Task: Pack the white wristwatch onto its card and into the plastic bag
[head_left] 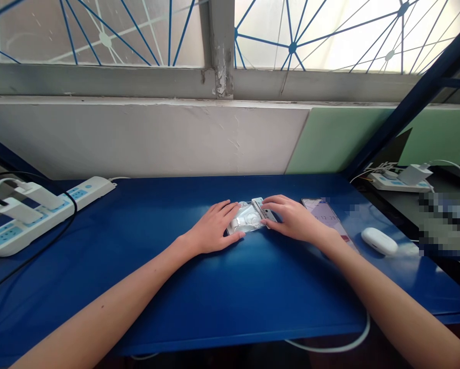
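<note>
A small clear plastic bag [248, 217] with a white coiled item inside, perhaps a cable, lies on the blue desk between my hands. Its right end has a dark strip and a printed part. My left hand [217, 225] rests flat over the bag's left end, fingers stretched and thumb apart along the near edge. At the other end, my right hand [290, 218] touches the bag with fingers slightly bent and the thumb spread away from them. What exactly the bag holds is hard to make out through the shiny plastic.
A phone [327, 218] lies partly behind my right forearm, with a white earbud case [379, 241] to its right. Left on the blue desk [230, 302] is a power strip [79, 195] with plugged chargers and a black cable [70, 225]. Another power strip [393, 183] stands far right.
</note>
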Available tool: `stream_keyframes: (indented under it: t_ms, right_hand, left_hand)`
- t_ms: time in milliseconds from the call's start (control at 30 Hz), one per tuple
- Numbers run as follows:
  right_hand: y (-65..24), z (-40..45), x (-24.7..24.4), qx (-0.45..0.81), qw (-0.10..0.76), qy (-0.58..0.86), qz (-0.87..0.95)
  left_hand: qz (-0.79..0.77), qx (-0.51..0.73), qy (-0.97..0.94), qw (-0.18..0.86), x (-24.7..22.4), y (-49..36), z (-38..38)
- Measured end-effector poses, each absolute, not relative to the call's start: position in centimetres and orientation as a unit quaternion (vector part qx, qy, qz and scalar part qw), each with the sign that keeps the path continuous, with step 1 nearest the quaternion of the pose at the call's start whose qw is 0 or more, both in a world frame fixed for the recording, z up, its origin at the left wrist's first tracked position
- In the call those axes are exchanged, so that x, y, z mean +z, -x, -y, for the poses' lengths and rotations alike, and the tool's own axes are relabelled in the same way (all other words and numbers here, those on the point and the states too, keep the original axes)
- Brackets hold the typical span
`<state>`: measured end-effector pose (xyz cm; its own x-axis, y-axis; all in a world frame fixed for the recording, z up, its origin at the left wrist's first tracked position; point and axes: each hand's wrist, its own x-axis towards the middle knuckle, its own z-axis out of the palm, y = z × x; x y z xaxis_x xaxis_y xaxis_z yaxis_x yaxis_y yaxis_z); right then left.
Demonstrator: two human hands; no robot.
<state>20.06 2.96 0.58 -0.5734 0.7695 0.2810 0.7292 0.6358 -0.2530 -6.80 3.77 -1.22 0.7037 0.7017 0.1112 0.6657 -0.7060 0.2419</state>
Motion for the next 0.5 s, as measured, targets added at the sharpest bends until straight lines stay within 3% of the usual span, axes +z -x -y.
stream_keyframes:
  t_ms: [233, 500]
  right_hand:
    - [-20.33, -2.74, 0.62, 0.129, 0.134, 0.413, 0.892]
    - [-20.24, -2.91, 0.34, 0.142, 0.134, 0.420, 0.886]
  left_hand:
    - [-0.352, 0.084, -0.928, 0.087, -0.93, 6.88, -3.67]
    - [-0.398, 0.094, -0.908, 0.094, -1.63, 6.64, -3.82]
